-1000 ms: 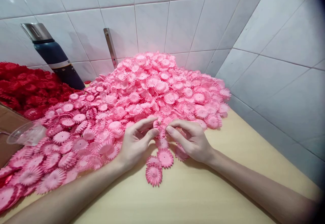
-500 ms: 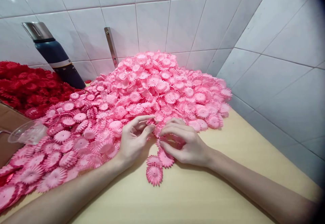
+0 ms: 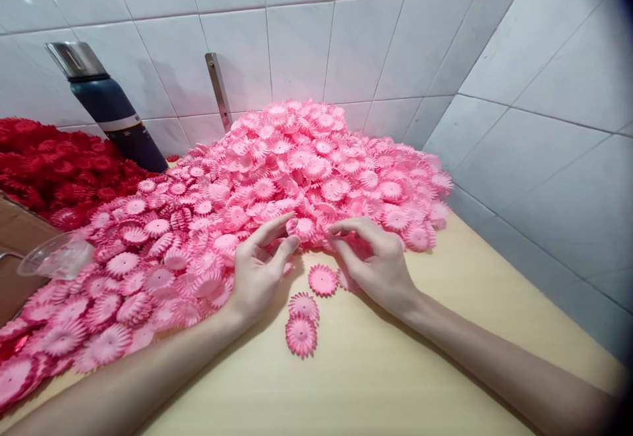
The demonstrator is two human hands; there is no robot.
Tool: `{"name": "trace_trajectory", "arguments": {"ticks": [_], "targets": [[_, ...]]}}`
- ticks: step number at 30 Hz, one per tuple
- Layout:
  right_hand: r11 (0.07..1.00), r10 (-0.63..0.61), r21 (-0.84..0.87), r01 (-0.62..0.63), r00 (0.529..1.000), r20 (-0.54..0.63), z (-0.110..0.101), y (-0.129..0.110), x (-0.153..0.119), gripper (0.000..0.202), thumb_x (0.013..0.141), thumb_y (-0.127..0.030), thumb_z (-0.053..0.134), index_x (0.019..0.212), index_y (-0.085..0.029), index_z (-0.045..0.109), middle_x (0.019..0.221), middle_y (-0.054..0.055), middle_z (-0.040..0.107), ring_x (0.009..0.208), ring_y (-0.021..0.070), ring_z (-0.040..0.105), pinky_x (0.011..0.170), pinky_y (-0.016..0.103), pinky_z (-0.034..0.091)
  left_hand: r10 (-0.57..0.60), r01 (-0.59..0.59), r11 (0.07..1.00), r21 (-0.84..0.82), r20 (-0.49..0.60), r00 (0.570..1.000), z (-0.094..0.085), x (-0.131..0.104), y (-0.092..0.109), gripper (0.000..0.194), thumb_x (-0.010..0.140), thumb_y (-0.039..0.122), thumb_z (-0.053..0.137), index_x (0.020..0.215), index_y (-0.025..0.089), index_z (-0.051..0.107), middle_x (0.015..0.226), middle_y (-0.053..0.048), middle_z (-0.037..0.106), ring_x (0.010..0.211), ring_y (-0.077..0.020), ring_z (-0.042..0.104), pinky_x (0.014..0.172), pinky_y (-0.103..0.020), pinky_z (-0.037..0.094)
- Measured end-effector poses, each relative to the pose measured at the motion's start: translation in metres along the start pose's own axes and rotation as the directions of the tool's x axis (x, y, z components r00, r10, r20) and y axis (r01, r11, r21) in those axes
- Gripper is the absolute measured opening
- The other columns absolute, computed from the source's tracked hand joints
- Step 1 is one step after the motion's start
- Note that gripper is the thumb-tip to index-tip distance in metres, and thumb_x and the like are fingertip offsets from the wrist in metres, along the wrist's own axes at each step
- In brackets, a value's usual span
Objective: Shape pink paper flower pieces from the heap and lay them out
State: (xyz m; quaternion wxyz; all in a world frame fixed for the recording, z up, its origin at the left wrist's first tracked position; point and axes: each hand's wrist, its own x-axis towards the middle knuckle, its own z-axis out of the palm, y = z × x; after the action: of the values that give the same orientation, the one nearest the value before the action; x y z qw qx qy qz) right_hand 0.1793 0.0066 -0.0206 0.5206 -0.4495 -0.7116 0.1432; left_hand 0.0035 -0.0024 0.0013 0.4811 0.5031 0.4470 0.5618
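Note:
My left hand (image 3: 264, 258) is curled at the near edge of the pink heap, with a pink flower piece (image 3: 291, 227) partly showing between its thumb and index finger. Opposite it, my right hand (image 3: 373, 251) has thumb and index tips drawn close together; whatever is between them is too small to make out. On the table below lie loose pink flower discs with fringed edges: one (image 3: 323, 280) between the hands, and two overlapping ones (image 3: 301, 335) nearer me. Another disc (image 3: 347, 280) is partly hidden under my right hand.
A large heap of pink flower discs (image 3: 316, 165) covers the back and left of the wooden table (image 3: 395, 376). Red pieces (image 3: 64, 165), a dark blue bottle (image 3: 119, 116), a clear plastic cup (image 3: 62, 258) and a cardboard box (image 3: 22, 231) stand left. Tiled walls (image 3: 301, 47) border the table.
My right hand has lifted slightly and drawn away rightward, widening the gap between the hands. The disc formerly beneath its fingers now lies fully visible. My left hand has barely moved.

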Motion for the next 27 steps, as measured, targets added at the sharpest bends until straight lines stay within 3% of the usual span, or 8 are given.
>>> {"name": "trace_trajectory", "arguments": {"ticks": [4,8,11,15,18,21,27], "targets": [[0.999,0.04,-0.005,-0.04,0.997,-0.071,-0.001,0.0014,0.0001,0.014,0.084,-0.007,0.058,0.09,-0.018,0.064,0.088,0.005,0.067,0.082,0.0177,0.062,0.074,0.032,0.049,-0.035,0.035,0.999,-0.026,-0.005,0.999,0.0019,-0.0009,0.0017,0.036,0.078,0.028,0.073,0.113,0.02,0.067,0.114,-0.008,0.071,0.093,-0.0177,0.068,0.055,-0.017,0.053],[0.999,0.043,0.021,-0.04,0.99,-0.131,-0.0027,0.002,0.0008,0.016,0.085,-0.006,0.054,0.092,-0.018,0.062,0.088,0.005,0.064,0.083,0.0178,0.061,0.075,0.033,0.049,-0.016,0.016,1.0,-0.021,-0.011,1.0,0.0023,-0.0004,0.0006,0.033,0.079,0.025,0.071,0.112,0.02,0.067,0.112,-0.007,0.071,0.098,-0.0167,0.065,0.07,-0.02,0.055],[0.999,0.042,-0.002,-0.042,0.995,-0.094,-0.0027,0.0032,0.0012,0.022,0.085,-0.004,0.05,0.088,-0.019,0.065,0.094,0.006,0.062,0.09,0.0188,0.06,0.08,0.036,0.049,0.03,-0.03,1.0,0.0,-0.012,0.999,0.0014,0.0003,0.0,0.033,0.081,0.024,0.069,0.114,0.022,0.065,0.111,-0.005,0.069,0.098,-0.0139,0.064,0.077,-0.02,0.054],[0.996,0.065,-0.055,-0.065,0.998,-0.005,-0.0019,0.0025,0.0008,0.02,0.081,-0.007,0.054,0.082,-0.019,0.07,0.102,0.009,0.06,0.098,0.0233,0.058,0.086,0.044,0.048,0.044,-0.044,0.998,-0.039,0.012,0.999,-0.0016,0.0,-0.0002,0.03,0.084,0.027,0.066,0.114,0.027,0.065,0.105,-0.003,0.066,0.093,-0.0128,0.062,0.07,-0.018,0.052],[0.993,0.051,-0.11,-0.048,0.998,0.025,-0.0008,0.0,-0.0001,0.007,0.079,-0.019,0.064,0.083,-0.019,0.07,0.104,0.011,0.06,0.101,0.027,0.056,0.088,0.049,0.047,0.001,0.011,0.99,-0.142,0.084,0.996,-0.0039,-0.0022,-0.0006,0.025,0.087,0.03,0.062,0.111,0.024,0.063,0.093,-0.003,0.063,0.082,-0.0121,0.061,0.07,-0.021,0.053],[0.985,0.048,-0.167,-0.038,0.997,0.053,0.0006,-0.0007,-0.0009,0.01,0.076,-0.029,0.072,0.08,-0.02,0.07,0.106,0.01,0.06,0.102,0.0287,0.055,0.087,0.05,0.048,0.012,0.011,0.984,-0.179,0.127,0.992,-0.0049,-0.0045,-0.001,0.02,0.088,0.028,0.059,0.106,0.022,0.06,0.091,-0.002,0.061,0.078,-0.0122,0.061,0.073,-0.025,0.053],[0.985,-0.002,-0.175,-0.006,0.999,-0.042,-0.0001,0.001,0.0001,0.007,0.083,-0.027,0.066,0.08,-0.02,0.065,0.099,0.01,0.06,0.096,0.0261,0.053,0.084,0.047,0.046,-0.061,0.119,0.943,-0.309,0.191,0.98,-0.0034,-0.0024,-0.0002,0.011,0.086,0.018,0.051,0.097,0.021,0.05,0.097,-0.001,0.059,0.069,-0.011,0.061,0.061,-0.024,0.05]]}}
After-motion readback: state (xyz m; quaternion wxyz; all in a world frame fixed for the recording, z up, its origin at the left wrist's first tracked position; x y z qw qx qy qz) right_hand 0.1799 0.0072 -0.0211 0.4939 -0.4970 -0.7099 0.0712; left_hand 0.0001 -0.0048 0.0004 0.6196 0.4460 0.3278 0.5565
